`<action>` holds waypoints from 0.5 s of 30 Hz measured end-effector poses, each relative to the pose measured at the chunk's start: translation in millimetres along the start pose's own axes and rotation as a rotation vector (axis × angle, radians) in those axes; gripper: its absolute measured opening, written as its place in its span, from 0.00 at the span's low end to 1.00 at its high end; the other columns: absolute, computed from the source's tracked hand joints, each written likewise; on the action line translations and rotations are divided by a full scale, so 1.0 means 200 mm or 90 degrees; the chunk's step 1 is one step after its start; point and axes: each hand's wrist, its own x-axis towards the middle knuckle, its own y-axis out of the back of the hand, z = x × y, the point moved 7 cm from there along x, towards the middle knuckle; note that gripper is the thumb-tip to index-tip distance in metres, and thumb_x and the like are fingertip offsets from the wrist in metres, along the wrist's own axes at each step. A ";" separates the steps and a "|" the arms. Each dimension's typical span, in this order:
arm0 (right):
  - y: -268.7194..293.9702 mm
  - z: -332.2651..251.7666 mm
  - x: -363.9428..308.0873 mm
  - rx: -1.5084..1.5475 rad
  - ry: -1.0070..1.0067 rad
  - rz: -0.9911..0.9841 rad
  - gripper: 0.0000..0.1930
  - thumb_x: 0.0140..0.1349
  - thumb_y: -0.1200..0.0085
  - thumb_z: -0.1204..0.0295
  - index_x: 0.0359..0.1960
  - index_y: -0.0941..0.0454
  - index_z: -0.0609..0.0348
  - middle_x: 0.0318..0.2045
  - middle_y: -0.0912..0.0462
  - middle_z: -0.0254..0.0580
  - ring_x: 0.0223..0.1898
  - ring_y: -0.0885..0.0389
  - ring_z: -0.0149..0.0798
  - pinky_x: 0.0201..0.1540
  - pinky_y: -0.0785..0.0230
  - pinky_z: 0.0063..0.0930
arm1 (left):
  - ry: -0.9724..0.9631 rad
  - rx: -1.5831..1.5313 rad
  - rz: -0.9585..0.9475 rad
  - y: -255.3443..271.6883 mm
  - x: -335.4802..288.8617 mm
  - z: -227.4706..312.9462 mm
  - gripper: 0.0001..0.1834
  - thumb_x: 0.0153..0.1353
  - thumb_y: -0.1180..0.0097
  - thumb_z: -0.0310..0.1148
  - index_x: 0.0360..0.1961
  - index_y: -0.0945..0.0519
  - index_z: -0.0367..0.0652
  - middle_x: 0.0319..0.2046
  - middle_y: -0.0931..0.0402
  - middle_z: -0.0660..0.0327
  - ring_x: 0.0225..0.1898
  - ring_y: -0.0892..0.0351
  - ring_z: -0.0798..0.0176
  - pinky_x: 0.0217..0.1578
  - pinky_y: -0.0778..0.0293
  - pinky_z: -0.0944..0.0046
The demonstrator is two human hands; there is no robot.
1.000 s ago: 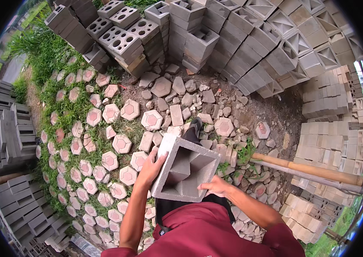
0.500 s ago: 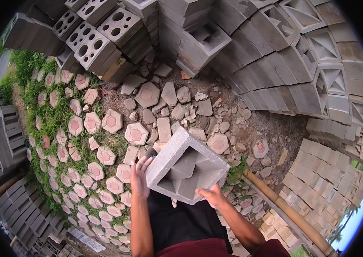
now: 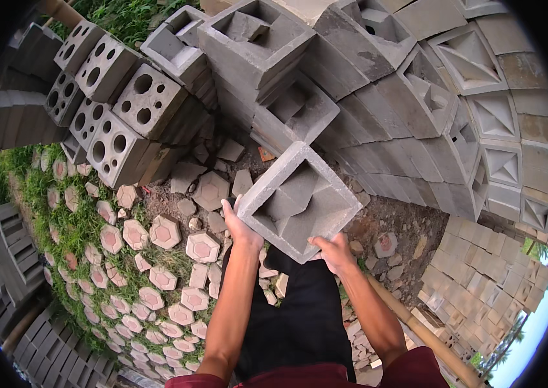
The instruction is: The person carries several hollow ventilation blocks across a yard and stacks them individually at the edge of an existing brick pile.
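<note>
Between my two hands is a square grey concrete vent block (image 3: 334, 216), tilted cornerwise, with slanted inner fins in its hollow. My left hand (image 3: 240, 223) presses against its left side, the thumb and fingertips showing at the edge. My right hand (image 3: 333, 252) grips the lower right edge, thumb over the rim and the other fingers underneath. Just beyond the held block, a similar vent block (image 3: 319, 123) tops a low stack, and its near corner sits close behind the far corner of mine. A taller stack of vent blocks (image 3: 254, 61) stands behind that.
Blocks with round holes (image 3: 151, 97) are stacked at the far left. A long wall of stacked vent blocks (image 3: 390, 110) curves along the right. Hexagonal pavers (image 3: 164, 233) lie in grass at left, with rubble (image 3: 209, 191) ahead. A bamboo pole (image 3: 423, 330) runs at lower right.
The held block has moved up and slightly right, nearer the low stack. My arms reach farther forward. The view has tilted up, showing more of the stack tops.
</note>
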 end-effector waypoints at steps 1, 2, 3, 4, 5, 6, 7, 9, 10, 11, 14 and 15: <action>0.01 -0.07 0.06 0.005 0.004 0.015 0.16 0.52 0.45 0.79 0.44 0.29 0.68 0.37 0.22 0.45 0.33 0.19 0.38 0.31 0.20 0.36 | -0.004 0.022 0.026 -0.08 0.06 0.00 0.40 0.62 0.67 0.64 0.61 0.36 0.41 0.60 0.36 0.52 0.62 0.41 0.49 0.64 0.52 0.47; 0.01 -0.14 0.13 0.009 0.008 0.030 0.15 0.52 0.45 0.79 0.43 0.29 0.68 0.37 0.22 0.45 0.33 0.19 0.38 0.31 0.20 0.38 | 0.001 0.016 0.032 -0.17 0.13 0.00 0.39 0.62 0.67 0.64 0.60 0.34 0.41 0.60 0.36 0.52 0.62 0.41 0.49 0.64 0.52 0.47; 0.02 -0.22 0.21 0.014 0.014 0.042 0.15 0.53 0.45 0.79 0.42 0.28 0.69 0.36 0.21 0.46 0.33 0.18 0.39 0.31 0.19 0.40 | 0.004 0.011 0.036 -0.26 0.21 0.00 0.39 0.62 0.67 0.63 0.59 0.33 0.41 0.60 0.36 0.52 0.62 0.41 0.49 0.64 0.53 0.47; 0.01 -0.34 0.31 -0.010 -0.007 0.024 0.16 0.53 0.45 0.78 0.43 0.29 0.71 0.37 0.21 0.47 0.33 0.18 0.42 0.31 0.19 0.44 | -0.005 0.003 0.009 -0.37 0.32 0.01 0.38 0.63 0.67 0.63 0.58 0.33 0.41 0.60 0.36 0.51 0.62 0.42 0.49 0.64 0.53 0.46; 0.02 -0.44 0.43 -0.017 0.007 0.012 0.17 0.52 0.45 0.78 0.44 0.29 0.72 0.38 0.22 0.47 0.34 0.18 0.42 0.31 0.20 0.44 | -0.016 -0.006 -0.018 -0.47 0.43 0.02 0.37 0.63 0.67 0.63 0.57 0.32 0.41 0.60 0.36 0.51 0.62 0.42 0.49 0.64 0.54 0.46; 0.02 -0.49 0.53 -0.019 0.018 0.005 0.17 0.52 0.45 0.78 0.44 0.29 0.72 0.39 0.22 0.48 0.35 0.18 0.43 0.31 0.20 0.44 | -0.001 -0.025 0.010 -0.55 0.47 0.02 0.36 0.63 0.66 0.62 0.56 0.31 0.41 0.60 0.36 0.51 0.62 0.41 0.48 0.64 0.53 0.47; 0.04 -0.54 0.60 -0.022 0.030 -0.003 0.17 0.52 0.45 0.78 0.45 0.29 0.72 0.40 0.22 0.49 0.35 0.19 0.43 0.31 0.20 0.45 | 0.002 -0.045 -0.003 -0.62 0.55 0.01 0.36 0.63 0.66 0.62 0.57 0.32 0.41 0.61 0.37 0.51 0.62 0.42 0.48 0.64 0.54 0.47; 0.07 -0.61 0.71 -0.027 0.003 -0.003 0.17 0.52 0.46 0.78 0.45 0.29 0.71 0.40 0.22 0.49 0.38 0.19 0.44 0.32 0.20 0.48 | -0.011 0.009 -0.004 -0.69 0.65 -0.02 0.42 0.63 0.72 0.65 0.65 0.44 0.40 0.66 0.44 0.53 0.67 0.49 0.51 0.66 0.60 0.47; 0.06 -0.64 0.76 -0.021 0.005 0.001 0.17 0.52 0.46 0.78 0.45 0.29 0.71 0.40 0.22 0.49 0.38 0.19 0.45 0.32 0.20 0.49 | -0.023 -0.001 0.009 -0.71 0.70 -0.02 0.43 0.63 0.73 0.66 0.66 0.46 0.39 0.65 0.44 0.52 0.66 0.48 0.50 0.66 0.58 0.48; 0.05 -0.68 0.83 -0.014 0.006 0.005 0.17 0.52 0.46 0.78 0.45 0.29 0.70 0.40 0.22 0.49 0.39 0.19 0.45 0.32 0.21 0.50 | -0.034 -0.008 -0.006 -0.78 0.80 0.01 0.44 0.63 0.73 0.66 0.66 0.46 0.39 0.65 0.43 0.52 0.66 0.47 0.50 0.66 0.57 0.48; 0.09 -0.72 0.96 -0.008 -0.026 -0.008 0.20 0.52 0.45 0.78 0.48 0.31 0.69 0.42 0.23 0.50 0.40 0.20 0.48 0.34 0.21 0.54 | -0.045 -0.005 0.016 -0.87 0.86 0.02 0.45 0.62 0.75 0.67 0.66 0.46 0.39 0.64 0.41 0.51 0.64 0.42 0.49 0.64 0.50 0.48; 0.08 -0.74 1.00 -0.002 -0.035 -0.002 0.20 0.52 0.45 0.78 0.48 0.32 0.69 0.43 0.24 0.50 0.40 0.20 0.49 0.34 0.22 0.54 | -0.067 -0.009 0.015 -0.90 0.88 0.03 0.45 0.62 0.75 0.67 0.66 0.46 0.39 0.63 0.40 0.51 0.63 0.42 0.49 0.64 0.49 0.48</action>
